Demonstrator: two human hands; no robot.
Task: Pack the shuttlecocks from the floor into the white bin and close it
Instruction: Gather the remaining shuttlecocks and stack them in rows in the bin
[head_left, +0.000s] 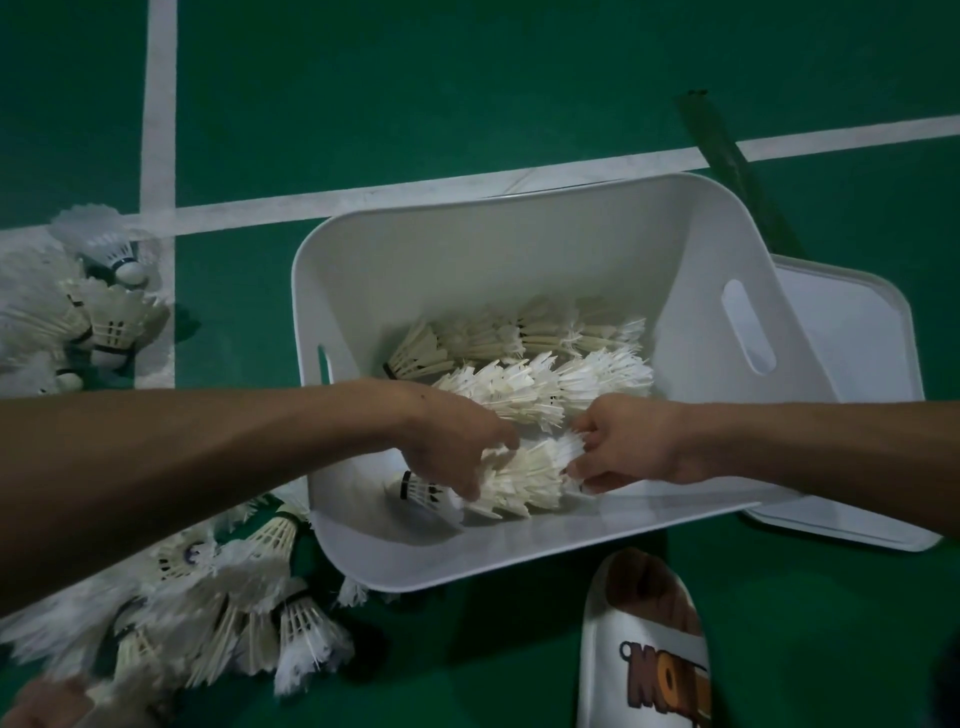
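Note:
The white bin (519, 249) stands open on the green floor, tilted toward me. Inside lie two rows of nested shuttlecocks (545, 358) along its bottom. Both hands reach into the bin and hold a third nested stack of shuttlecocks (524, 475) near the front wall. My left hand (457, 447) grips its left end, my right hand (618, 447) pinches its feathered right end. The bin's white lid (857, 364) lies flat on the floor behind the bin's right side. Loose shuttlecocks lie in a heap (218, 613) at the lower left and another cluster (78, 312) at the far left.
My foot in a white slipper (644, 649) stands just in front of the bin. A dark green strip (727, 156) lies across the white court line (467, 182) behind the bin. Another white line (158, 130) runs up the left.

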